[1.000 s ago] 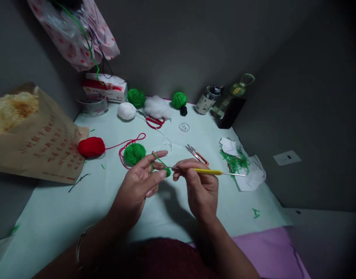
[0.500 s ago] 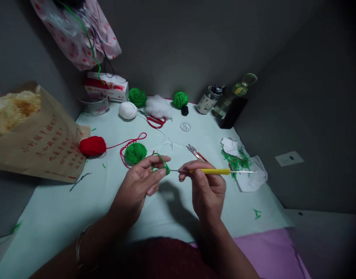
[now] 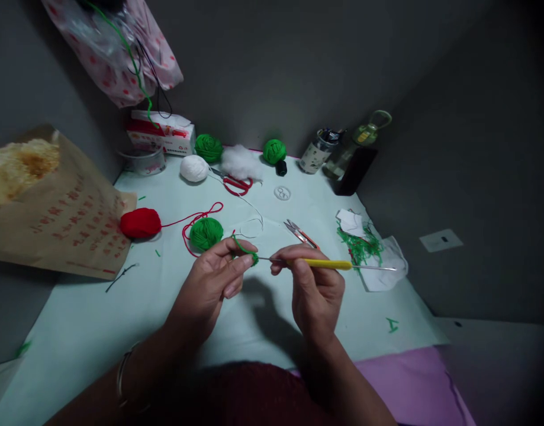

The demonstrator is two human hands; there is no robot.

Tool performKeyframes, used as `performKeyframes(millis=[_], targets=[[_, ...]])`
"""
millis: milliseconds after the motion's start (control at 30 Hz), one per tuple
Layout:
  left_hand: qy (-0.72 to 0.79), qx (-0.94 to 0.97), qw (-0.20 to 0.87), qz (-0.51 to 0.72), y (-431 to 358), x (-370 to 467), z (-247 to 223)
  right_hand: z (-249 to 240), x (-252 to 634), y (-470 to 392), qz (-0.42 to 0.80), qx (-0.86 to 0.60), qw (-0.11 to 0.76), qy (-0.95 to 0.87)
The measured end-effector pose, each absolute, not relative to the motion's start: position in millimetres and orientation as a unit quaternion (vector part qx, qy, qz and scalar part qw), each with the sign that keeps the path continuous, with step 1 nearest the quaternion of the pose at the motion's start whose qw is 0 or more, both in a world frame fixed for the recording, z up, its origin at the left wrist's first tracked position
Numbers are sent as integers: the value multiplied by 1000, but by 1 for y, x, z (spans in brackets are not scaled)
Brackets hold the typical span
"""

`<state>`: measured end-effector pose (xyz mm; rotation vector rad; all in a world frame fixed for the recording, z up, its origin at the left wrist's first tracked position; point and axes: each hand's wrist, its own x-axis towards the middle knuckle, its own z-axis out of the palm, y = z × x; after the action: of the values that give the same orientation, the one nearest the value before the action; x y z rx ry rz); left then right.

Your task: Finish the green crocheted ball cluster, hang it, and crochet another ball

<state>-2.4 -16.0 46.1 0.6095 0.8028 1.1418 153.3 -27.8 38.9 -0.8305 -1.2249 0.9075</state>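
My left hand [image 3: 212, 284] pinches a small green crochet piece [image 3: 253, 258] between thumb and fingers, with a strand of green yarn looped over its forefinger. My right hand [image 3: 314, 290] grips a crochet hook with a yellow handle [image 3: 325, 264]. The hook's metal tip points left into the green piece. Just beyond my left hand a green yarn ball [image 3: 205, 233] lies on the pale table [image 3: 98, 319]. A red yarn ball [image 3: 140, 223] sits further left, its red strand curling around the green ball.
Small snips [image 3: 301, 233] lie beyond the hook. Red-handled scissors [image 3: 236, 184], a white yarn ball [image 3: 194, 168], white stuffing and two more green balls sit at the back. Green yarn scraps on white paper [image 3: 364, 251] lie right. A brown paper bag [image 3: 54, 219] stands left; jars are back right.
The hook drew a little right away from the green piece, then returned to it. My left forefinger has curled down over the piece and the yarn loop has tightened.
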Motion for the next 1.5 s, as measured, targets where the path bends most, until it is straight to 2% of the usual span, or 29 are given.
performKeyframes(millis=[733,1133,1500], targets=[[412,373,660,505,-21,-3,43,45,154,-28,353,-378,635,-574],[404,386,668,492,-23,-3,41,45,153,-31,339,-391,617,-593],[404,325,701,490,-19,2,50,34,150,-26,438,-361,628,-532]])
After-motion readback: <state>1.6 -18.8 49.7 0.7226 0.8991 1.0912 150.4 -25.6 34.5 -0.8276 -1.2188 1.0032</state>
